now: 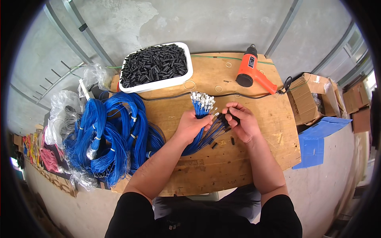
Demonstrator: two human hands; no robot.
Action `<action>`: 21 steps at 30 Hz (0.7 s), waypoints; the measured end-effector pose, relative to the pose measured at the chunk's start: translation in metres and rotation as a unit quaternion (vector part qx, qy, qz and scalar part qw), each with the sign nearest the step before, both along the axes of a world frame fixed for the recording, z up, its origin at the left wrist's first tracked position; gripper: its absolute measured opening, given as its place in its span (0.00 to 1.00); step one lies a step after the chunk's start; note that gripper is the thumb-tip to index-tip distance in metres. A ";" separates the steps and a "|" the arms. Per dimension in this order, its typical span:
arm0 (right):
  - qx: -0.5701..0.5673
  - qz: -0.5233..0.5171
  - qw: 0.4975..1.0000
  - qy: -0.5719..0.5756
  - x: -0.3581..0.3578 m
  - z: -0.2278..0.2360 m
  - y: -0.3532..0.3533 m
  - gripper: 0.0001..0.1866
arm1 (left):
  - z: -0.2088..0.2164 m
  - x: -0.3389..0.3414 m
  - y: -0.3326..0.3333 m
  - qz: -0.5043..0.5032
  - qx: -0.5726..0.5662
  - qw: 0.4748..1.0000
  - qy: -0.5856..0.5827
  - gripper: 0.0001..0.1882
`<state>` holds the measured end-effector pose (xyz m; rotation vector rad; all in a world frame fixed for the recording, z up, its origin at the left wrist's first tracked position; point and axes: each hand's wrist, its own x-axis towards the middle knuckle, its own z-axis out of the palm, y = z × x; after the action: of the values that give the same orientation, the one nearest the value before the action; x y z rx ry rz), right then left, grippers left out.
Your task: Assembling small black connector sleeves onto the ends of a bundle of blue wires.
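Observation:
My left hand (189, 126) is closed round a bundle of blue wires (197, 112), whose silvery crimped terminals (203, 102) fan out above the fist. Just to its right, my right hand (247, 123) is closed with several short black tube pieces (233, 118) between its fingers. Its thumb and fingertips are close to one terminal at the bundle's right side. A few wires with black pieces on them run down between the hands. Loose black tube pieces (232, 141) lie on the wooden table below the right hand.
A white tray (189, 65) heaped with black tube pieces stands at the back left. Coiled blue wire bundles (115, 135) cover the table's left side. An orange heat gun (248, 71) lies back right, its black cord crossing the table. Cardboard boxes (307, 99) stand beyond the right edge.

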<state>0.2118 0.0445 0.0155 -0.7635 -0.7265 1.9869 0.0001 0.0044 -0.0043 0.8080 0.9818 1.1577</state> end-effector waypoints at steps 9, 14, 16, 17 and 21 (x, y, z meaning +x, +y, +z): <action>0.013 -0.007 0.999 -0.032 -0.007 0.007 -0.005 0.08 | -0.001 -0.001 0.001 0.001 -0.003 1.000 -0.007 0.08; 0.051 -0.005 0.995 -0.086 -0.009 0.002 -0.006 0.08 | 0.000 -0.002 0.000 0.001 0.002 1.000 -0.010 0.07; 0.073 -0.009 0.992 -0.101 -0.009 0.003 -0.008 0.08 | 0.001 -0.001 0.000 0.001 0.001 1.000 -0.009 0.07; 0.095 -0.013 0.989 -0.115 -0.009 0.003 -0.009 0.08 | 0.001 -0.001 0.000 0.001 -0.001 1.000 -0.007 0.07; 0.112 -0.017 0.982 -0.148 -0.014 0.002 -0.012 0.08 | 0.000 0.000 0.000 0.005 0.000 1.000 -0.001 0.07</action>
<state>0.1975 0.0323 0.0171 -0.9374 -1.0851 1.7410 0.0000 0.0043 -0.0043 0.8015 0.9847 1.1668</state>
